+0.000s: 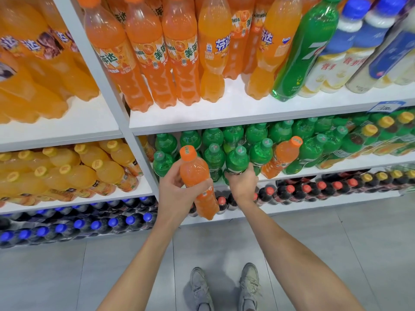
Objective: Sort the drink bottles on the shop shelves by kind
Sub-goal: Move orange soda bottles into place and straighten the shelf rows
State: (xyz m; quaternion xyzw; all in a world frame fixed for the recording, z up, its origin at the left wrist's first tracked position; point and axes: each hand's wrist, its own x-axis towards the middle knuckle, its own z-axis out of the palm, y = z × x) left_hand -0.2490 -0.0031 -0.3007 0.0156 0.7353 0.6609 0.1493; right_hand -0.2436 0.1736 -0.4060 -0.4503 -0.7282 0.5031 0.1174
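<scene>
White shelves (224,113): your left hand (174,187) wraps orange plastic bottle (194,171), right hand (241,185) clasps green plastic bottle (237,159); lift orange clear, upright.

"MIRINDA" and "美年达" are printed on the labels of the orange Mirinda bottles (182,55) at 12 o'clock. "芬达" is read on the yellower Fanta bottle (214,48) beside them, and "FANTA" on a second Fanta bottle (277,43) at 1 o'clock. A large white "7" is borne by the green 7UP bottle (307,50). "营养" is printed in red on the white milk-drink bottles (326,68) at 2 o'clock. Roughly "3.00" is marked on the blue price tag (385,106) near 3 o'clock. A "7" is shown on the green caps (241,150) at centre.
</scene>
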